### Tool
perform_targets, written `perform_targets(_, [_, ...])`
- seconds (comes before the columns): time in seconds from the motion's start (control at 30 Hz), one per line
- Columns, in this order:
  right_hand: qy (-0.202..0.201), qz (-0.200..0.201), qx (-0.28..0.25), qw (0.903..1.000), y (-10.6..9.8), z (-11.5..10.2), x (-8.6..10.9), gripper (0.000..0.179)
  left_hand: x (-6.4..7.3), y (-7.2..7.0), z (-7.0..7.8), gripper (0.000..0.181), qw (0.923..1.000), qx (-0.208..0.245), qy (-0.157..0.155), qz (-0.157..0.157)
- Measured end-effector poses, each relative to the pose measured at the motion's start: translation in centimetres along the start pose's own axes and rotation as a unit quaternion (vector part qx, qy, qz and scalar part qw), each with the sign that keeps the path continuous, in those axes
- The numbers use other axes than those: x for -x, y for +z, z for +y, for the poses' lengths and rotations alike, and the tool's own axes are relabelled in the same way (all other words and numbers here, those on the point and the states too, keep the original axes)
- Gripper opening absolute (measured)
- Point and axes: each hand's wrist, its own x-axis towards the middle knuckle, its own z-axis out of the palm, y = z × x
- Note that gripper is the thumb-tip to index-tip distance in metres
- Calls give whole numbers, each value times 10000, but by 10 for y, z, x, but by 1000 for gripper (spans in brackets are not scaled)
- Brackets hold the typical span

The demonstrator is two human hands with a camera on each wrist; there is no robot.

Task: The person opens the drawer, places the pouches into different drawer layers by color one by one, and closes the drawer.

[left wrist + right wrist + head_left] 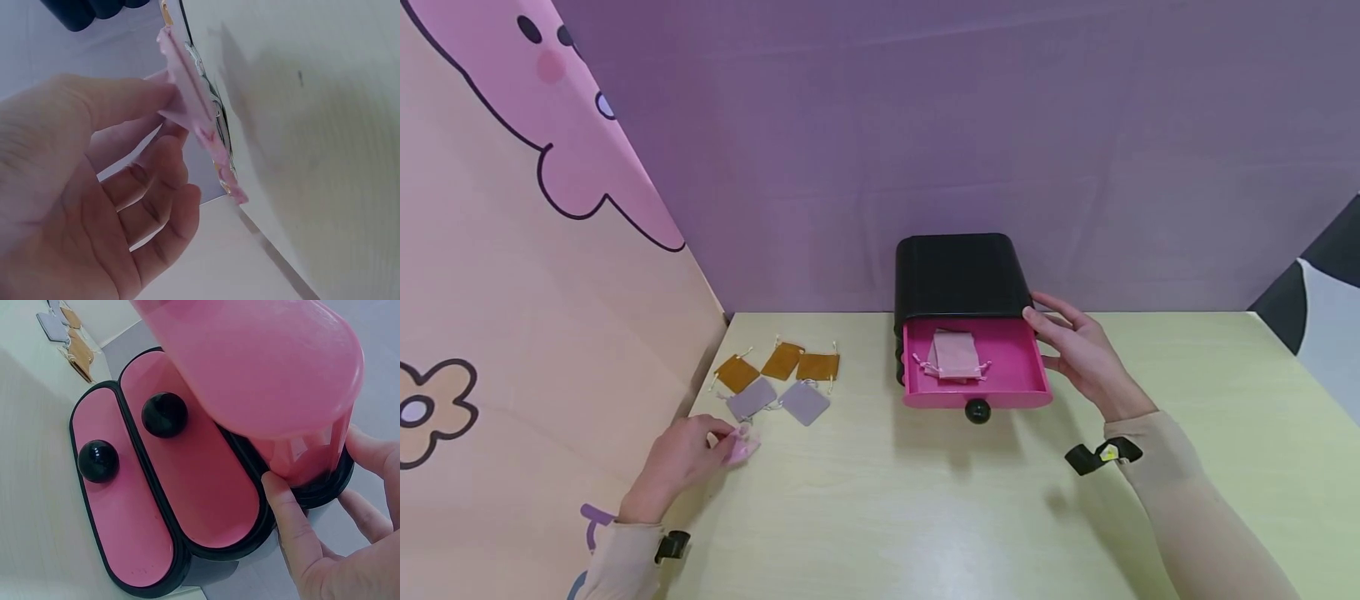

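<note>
My left hand [681,458] pinches a pink drawstring pouch [742,447] between thumb and fingertips, low at the left of the table. In the left wrist view the pouch [190,103] is seen nearly edge-on. My right hand [1086,358] holds the right side of a black drawer cabinet [962,275], its thumb by the front edge. The top pink drawer [1015,358] is pulled out, and pale pink drawstring pouches [955,354] lie stacked in it. In the right wrist view, fingers [290,519] touch the black rim beside that drawer.
Beyond my left hand lie several brown pouches [817,367] and two grey pouches [806,403] with white cords. Two lower drawers with round black knobs [164,415] are closed. A purple cloth [865,167] hangs behind the table, and a patterned wall [550,333] borders the left.
</note>
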Motion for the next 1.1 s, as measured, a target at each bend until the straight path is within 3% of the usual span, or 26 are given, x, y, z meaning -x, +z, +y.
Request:
perform_targets(0.47, [7, -32, -3, 10000, -1, 0, -1, 83, -2, -3, 8, 26, 9991, -2, -178, 387])
perform_targets(0.57, [2, -31, -28, 10000, 0, -1, 0, 83, -3, -3, 10, 20, 9986, 13, -191, 497])
perform_targets(0.93, [6, -46, -58, 10000, 1, -2, 3, 83, -5, -1, 18, 21, 9914, 180, 332, 1254])
perform_targets(1.1, [-15, -57, -89, 9999, 0, -1, 2, 83, -8, 0, 28, 22, 9880, 304, 502, 1427])
